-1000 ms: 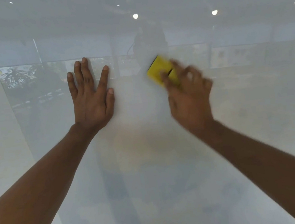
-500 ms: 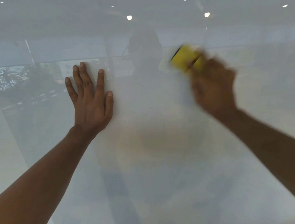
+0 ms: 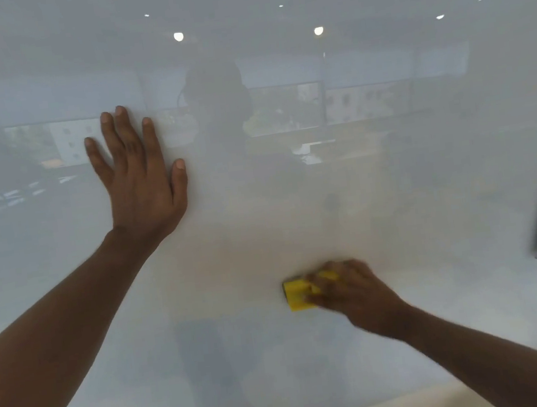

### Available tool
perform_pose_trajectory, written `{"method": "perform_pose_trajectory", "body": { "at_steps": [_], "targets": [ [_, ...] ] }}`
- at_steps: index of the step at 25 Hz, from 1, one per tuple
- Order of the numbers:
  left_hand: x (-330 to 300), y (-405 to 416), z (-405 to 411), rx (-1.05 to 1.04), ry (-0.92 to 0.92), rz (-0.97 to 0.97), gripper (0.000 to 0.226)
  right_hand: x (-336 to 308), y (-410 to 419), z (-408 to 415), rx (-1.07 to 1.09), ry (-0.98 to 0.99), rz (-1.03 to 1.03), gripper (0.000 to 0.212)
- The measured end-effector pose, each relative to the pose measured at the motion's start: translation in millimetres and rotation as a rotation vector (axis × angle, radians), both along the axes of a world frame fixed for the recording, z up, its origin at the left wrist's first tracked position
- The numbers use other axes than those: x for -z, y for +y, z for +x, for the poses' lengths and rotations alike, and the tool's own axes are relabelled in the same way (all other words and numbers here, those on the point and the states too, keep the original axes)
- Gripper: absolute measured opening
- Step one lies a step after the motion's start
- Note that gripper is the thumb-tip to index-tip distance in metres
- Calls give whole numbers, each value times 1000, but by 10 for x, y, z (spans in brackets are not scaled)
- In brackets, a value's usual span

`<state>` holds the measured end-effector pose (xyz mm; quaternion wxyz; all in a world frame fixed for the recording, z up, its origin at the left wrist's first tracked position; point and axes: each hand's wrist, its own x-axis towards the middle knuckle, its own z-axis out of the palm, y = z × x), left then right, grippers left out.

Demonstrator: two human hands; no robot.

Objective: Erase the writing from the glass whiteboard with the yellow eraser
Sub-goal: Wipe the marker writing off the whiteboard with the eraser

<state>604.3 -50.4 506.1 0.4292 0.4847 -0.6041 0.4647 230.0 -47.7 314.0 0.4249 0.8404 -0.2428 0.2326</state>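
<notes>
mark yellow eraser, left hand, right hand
yellow eraser [image 3: 297,296], head view, bare yellow face left of the fingers
left hand [image 3: 143,185], head view, back of the hand
right hand [image 3: 352,289], head view, back of the hand

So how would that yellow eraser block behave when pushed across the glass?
The small yellow rectangular eraser probably slides easily: the glossy glass whiteboard mirrors the ceiling lights. It looks light, since the right hand moves it with fingertips alone. Flat-faced, it seems unlikely to roll.
</notes>
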Motion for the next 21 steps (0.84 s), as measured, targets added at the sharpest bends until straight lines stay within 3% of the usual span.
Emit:
{"method": "perform_pose_trajectory", "body": {
  "at_steps": [2,5,7,9,12,14,15,17,19,21],
  "targets": [
    [28,-52,-48,-14,16,-29,69,-577,-221,-322,117,-345,-28,39],
    [50,-104,-134,-45,60,-68,70,-1562,-427,-748,349,-952,-149,55],
    [76,-123,-221,-82,65,-72,70,-1752,-433,-666,369,-1184,-155,62],
    [106,-127,-327,-107,60,-64,70,-1452,-390,-320,255,-1051,-202,55],
    [116,-124,-611,-34,39,-27,68,-541,-203,92,34,-469,-96,55],
    [227,-68,-906,111,-155,35,69,-207,-113,69,-41,-226,-29,64],
    [359,-25,-1081,194,-302,76,72,-170,-122,20,-43,-200,-4,68],
    [674,43,-1496,366,-513,140,72,-276,-158,-60,-20,-334,50,70],
    [909,47,-1840,426,-557,158,66,-465,-217,-159,-16,-564,91,64],
    [971,-35,-2070,341,-545,135,65,-633,-268,-330,-27,-796,115,65]
  ]
}}
